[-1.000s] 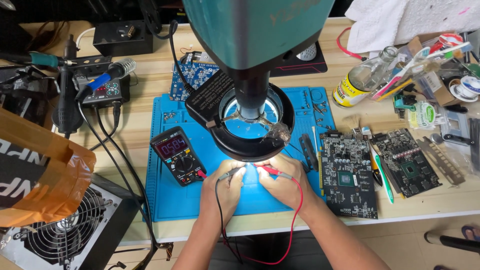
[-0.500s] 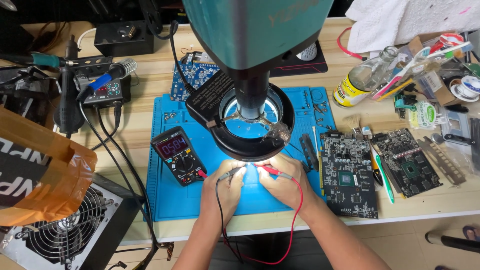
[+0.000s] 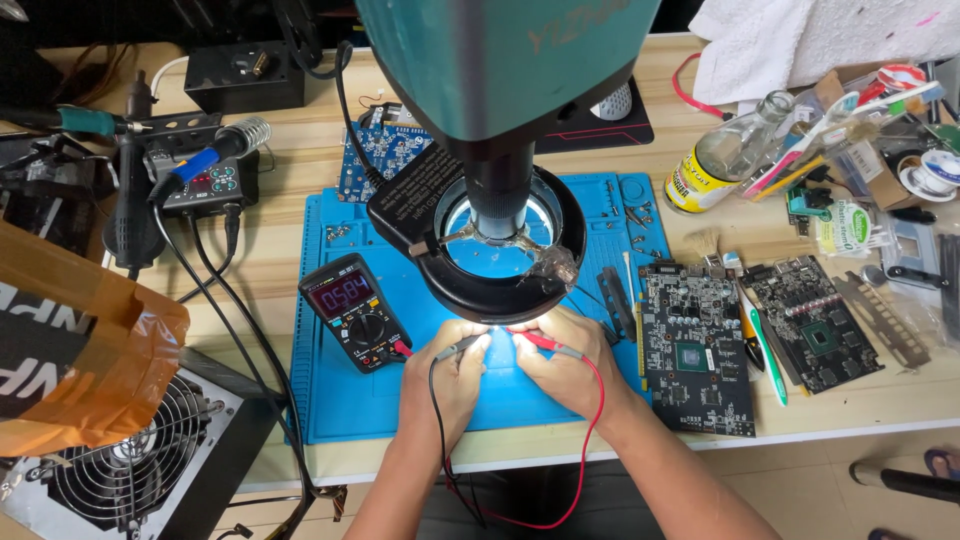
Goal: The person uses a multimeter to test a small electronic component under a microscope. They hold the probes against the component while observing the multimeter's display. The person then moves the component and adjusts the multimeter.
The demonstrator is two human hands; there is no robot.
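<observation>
Two hands together at 6 o'clock of the microscope's ring light [image 3: 497, 290], over the blue repair mat [image 3: 340, 400]. Left hand [image 3: 447, 375] pinched around the black test probe [image 3: 458, 349]; right hand [image 3: 560, 365] pinched around the red test probe [image 3: 540, 342], tips aimed inward under the lit ring, contact point hidden. Black multimeter [image 3: 355, 311] at 9 o'clock of the hands, display lit. Bare graphics card [image 3: 697, 348] at 3 o'clock, just off the mat's edge.

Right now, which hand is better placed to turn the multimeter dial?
Left, probably. The left hand holding the black probe sits just beside the multimeter; the right hand, with the red probe, would have to cross over it.
</observation>
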